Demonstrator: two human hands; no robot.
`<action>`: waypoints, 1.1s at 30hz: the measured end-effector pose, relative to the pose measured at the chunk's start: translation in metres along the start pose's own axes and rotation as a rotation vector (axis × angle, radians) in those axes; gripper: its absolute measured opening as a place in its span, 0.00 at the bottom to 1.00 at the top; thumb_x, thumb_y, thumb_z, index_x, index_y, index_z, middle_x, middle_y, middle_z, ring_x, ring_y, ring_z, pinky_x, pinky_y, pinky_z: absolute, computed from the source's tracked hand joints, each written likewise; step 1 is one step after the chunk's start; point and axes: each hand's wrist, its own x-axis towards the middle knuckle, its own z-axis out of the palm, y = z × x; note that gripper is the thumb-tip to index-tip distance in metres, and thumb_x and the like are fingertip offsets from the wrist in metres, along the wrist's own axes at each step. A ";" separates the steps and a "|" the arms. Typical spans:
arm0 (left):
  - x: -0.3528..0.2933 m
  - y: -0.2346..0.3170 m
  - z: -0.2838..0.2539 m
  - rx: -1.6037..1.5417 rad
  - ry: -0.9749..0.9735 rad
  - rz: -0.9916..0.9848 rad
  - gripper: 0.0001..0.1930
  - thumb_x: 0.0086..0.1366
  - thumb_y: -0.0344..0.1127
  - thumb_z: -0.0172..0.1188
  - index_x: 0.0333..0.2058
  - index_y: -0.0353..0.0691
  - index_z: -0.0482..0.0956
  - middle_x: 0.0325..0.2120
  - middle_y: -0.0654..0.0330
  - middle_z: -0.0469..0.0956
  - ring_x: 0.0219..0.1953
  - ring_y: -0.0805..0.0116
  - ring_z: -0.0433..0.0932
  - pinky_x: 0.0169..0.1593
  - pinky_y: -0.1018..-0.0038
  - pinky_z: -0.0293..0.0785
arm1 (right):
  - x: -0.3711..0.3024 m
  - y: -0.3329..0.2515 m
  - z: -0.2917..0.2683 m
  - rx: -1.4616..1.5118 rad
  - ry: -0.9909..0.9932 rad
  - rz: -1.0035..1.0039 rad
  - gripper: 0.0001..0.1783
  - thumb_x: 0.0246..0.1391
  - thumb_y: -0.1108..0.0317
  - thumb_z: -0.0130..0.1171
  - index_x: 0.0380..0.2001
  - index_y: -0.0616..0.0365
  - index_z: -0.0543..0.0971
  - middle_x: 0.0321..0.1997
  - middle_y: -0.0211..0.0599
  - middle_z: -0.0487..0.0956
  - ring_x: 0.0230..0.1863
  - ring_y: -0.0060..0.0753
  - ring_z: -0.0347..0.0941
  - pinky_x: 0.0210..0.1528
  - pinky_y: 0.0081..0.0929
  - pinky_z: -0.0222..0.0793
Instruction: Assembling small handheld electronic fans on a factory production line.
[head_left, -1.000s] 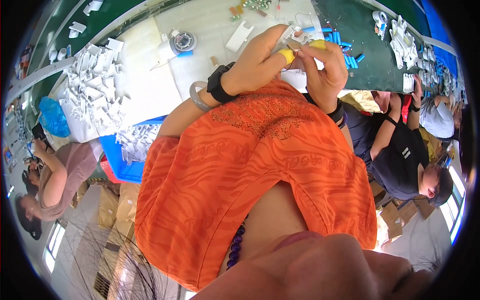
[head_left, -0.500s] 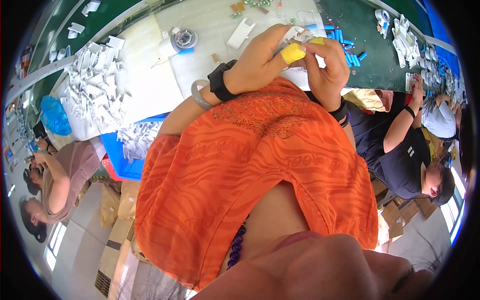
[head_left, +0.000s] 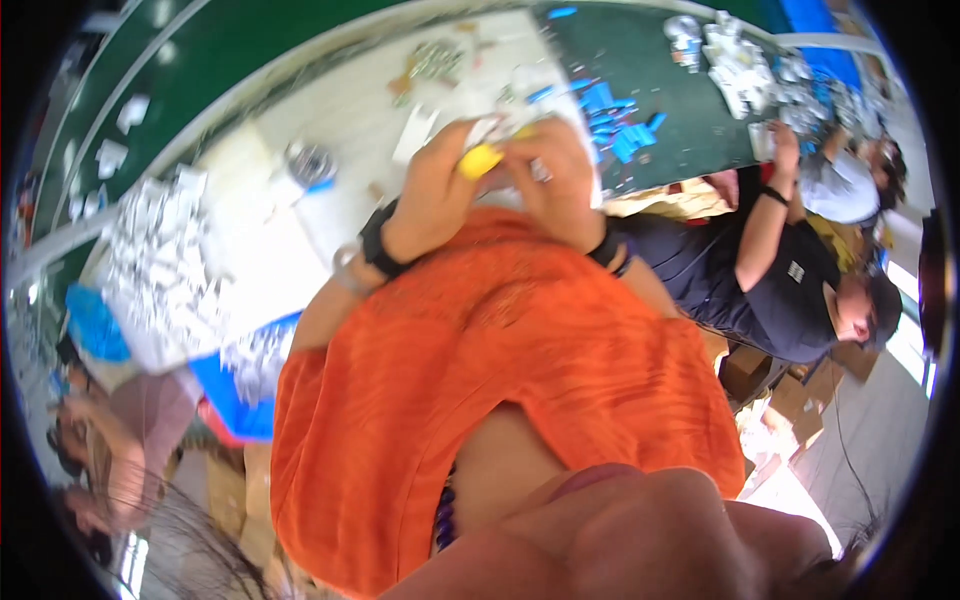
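Observation:
My left hand [head_left: 430,190] and my right hand [head_left: 555,180] meet over the table's front edge, close to my orange top. Both are closed, fingertips together, around a small white plastic casing [head_left: 482,131], which they largely cover. Yellow wrapping [head_left: 480,162] covers my left thumb, and a bit of yellow also shows by the right fingers. A small pale spot appears among the right fingers, too blurred to name. Just beyond my left hand lies another white plastic casing [head_left: 414,134]. Blue cylindrical battery cells [head_left: 625,125] are scattered to the right of my hands.
A large heap of white plastic parts [head_left: 165,250] covers the left of the table. Between it and my hands sits a wire spool [head_left: 310,163]. Small circuit boards [head_left: 435,60] lie farther back. A blue bin [head_left: 232,395] stands lower left; a co-worker [head_left: 750,270] sits at right.
The whole view has shifted and blurred, so hands and table things appear farther left. My hands stay together on the white casing, with the right fingers turned differently.

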 end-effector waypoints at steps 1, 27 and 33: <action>0.000 -0.003 0.000 -0.005 -0.014 -0.046 0.15 0.65 0.30 0.49 0.50 0.35 0.71 0.34 0.50 0.77 0.34 0.59 0.78 0.37 0.69 0.74 | 0.000 0.001 0.002 0.007 0.012 0.019 0.08 0.40 0.76 0.65 0.28 0.54 0.80 0.26 0.35 0.74 0.30 0.41 0.70 0.36 0.35 0.65; 0.100 -0.238 -0.380 -0.303 0.857 -0.343 0.17 0.62 0.33 0.56 0.47 0.30 0.71 0.40 0.49 0.76 0.42 0.56 0.77 0.43 0.61 0.78 | -0.033 0.344 -0.137 -0.189 0.121 0.864 0.13 0.55 0.70 0.55 0.45 0.54 0.77 0.37 0.36 0.81 0.33 0.31 0.79 0.34 0.29 0.73; 0.046 -0.266 -0.400 1.554 0.179 -0.331 0.28 0.46 0.19 0.64 0.49 0.33 0.71 0.50 0.49 0.71 0.51 0.56 0.72 0.52 0.68 0.71 | 0.007 0.388 -0.162 -1.311 -0.259 0.417 0.13 0.51 0.66 0.55 0.41 0.45 0.80 0.49 0.28 0.76 0.51 0.33 0.72 0.49 0.34 0.68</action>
